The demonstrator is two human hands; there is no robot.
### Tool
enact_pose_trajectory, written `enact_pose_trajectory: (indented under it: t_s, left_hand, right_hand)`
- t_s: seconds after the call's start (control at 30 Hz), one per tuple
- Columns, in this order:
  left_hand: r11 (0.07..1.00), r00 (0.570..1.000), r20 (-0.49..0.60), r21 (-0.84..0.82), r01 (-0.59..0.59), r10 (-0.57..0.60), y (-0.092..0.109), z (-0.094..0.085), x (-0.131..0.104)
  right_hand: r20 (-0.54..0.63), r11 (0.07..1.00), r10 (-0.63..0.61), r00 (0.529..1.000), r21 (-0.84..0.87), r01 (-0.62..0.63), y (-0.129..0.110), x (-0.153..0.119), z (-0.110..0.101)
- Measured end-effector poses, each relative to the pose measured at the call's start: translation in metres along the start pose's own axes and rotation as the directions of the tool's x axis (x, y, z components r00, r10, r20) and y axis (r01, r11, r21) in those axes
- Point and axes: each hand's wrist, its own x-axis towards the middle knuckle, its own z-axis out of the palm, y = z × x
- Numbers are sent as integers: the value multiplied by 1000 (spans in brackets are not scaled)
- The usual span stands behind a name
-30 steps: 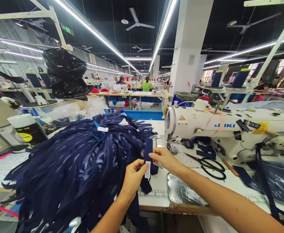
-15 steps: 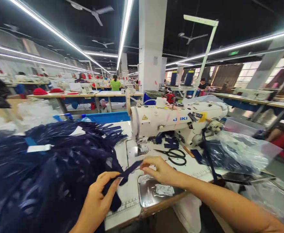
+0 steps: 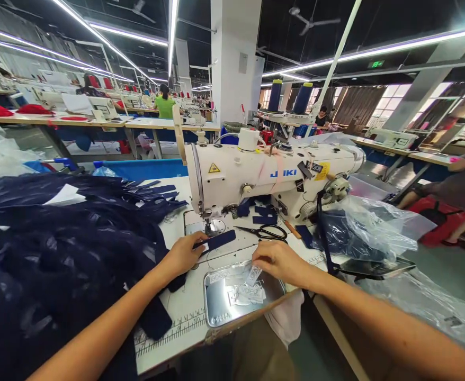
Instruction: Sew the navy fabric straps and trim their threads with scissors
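My left hand (image 3: 185, 255) is closed on a navy fabric strip (image 3: 221, 241), which lies just in front of the sewing machine's needle area. A bit of white shows at its fingertips. Between the thumb and fingers of my right hand (image 3: 277, 259) is a small white printed label (image 3: 253, 274), held over a shiny metal tray (image 3: 213, 312). More white labels (image 3: 248, 294) lie loose in that tray. The white sewing machine (image 3: 232, 174) stands behind both hands. Black-handled scissors (image 3: 271, 233) rest on the table beyond my right hand.
A big heap of navy fabric pieces (image 3: 69, 264) covers the left of the table. Small navy scraps (image 3: 265, 216) sit under the machine arm. At the right are a clear plastic bag (image 3: 379, 227) and a person in dark clothing (image 3: 455, 180). Thread cones (image 3: 274, 96) stand behind.
My left hand has carried the strip forward toward the needle. My right hand has let go of the strip's end, come back over the tray and taken up a label. The view has shifted.
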Motion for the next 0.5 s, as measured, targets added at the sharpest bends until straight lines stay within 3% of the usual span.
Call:
enact_pose_trajectory:
  t_s: [0.1,0.23,0.37,0.5]
  left_hand:
    - [984,999,-9,173,-30,32,-2,2,-7]
    - [952,997,-17,298,-67,76,0,5,-14]
    - [949,996,-29,309,-67,79,-2,5,-15]
    - [953,996,-36,296,-71,86,-4,4,-16]
  right_hand:
    - [132,984,-28,991,-169,51,-18,5,15]
    - [231,963,40,972,-270,24,-29,14,29]
    - [288,973,121,950,-226,-56,-34,17,28]
    - [276,995,58,959,-94,-33,-34,17,21]
